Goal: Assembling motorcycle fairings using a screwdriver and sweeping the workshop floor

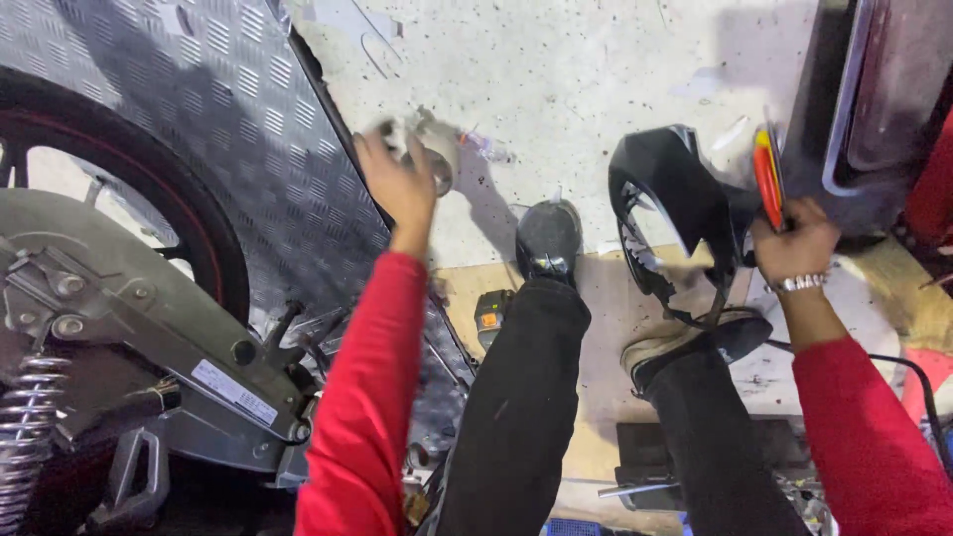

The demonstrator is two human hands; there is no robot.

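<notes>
My left hand (397,184) reaches forward over the edge of the metal tread-plate ramp (248,129) and grips a pale round part (437,149) that is blurred by motion. My right hand (794,243), with a metal wristband, is closed on a tool with a red and yellow handle (767,174) beside a black plastic motorcycle cowl (675,199) that lies on the floor. Both arms wear red sleeves. My legs in black trousers stretch out between the hands.
A motorcycle's rear wheel (189,199), swingarm (129,298) and shock spring (30,417) fill the left. A dark glossy body panel (884,89) stands at the top right. A small black and orange device (491,318) lies on cardboard (606,318). A black cable (913,372) runs at right.
</notes>
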